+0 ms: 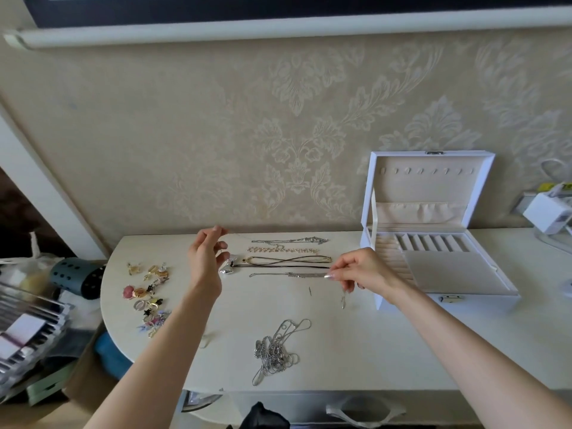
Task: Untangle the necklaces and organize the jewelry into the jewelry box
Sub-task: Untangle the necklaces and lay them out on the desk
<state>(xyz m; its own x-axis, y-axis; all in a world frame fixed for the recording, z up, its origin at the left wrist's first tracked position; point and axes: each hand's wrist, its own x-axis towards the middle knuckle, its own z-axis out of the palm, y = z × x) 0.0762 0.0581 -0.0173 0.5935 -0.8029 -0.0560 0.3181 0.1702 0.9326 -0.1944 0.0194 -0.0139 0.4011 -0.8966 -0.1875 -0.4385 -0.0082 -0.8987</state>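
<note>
Wall [297, 134]: beige damask wallpaper, matte. White rail [278, 29] runs across the top, w/ dark panel [216, 7] above. Table [356, 351]: cream-white, rounded left end, set against the wall. Soft, even light. Left of the table, lower: teal perforated cylinder [77, 275] and stacked misc. clutter [31, 335].

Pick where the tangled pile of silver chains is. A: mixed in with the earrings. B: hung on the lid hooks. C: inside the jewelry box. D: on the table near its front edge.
D: the tangled chains lie on the table near its front edge, apart from the earrings and the open jewelry box.
</note>
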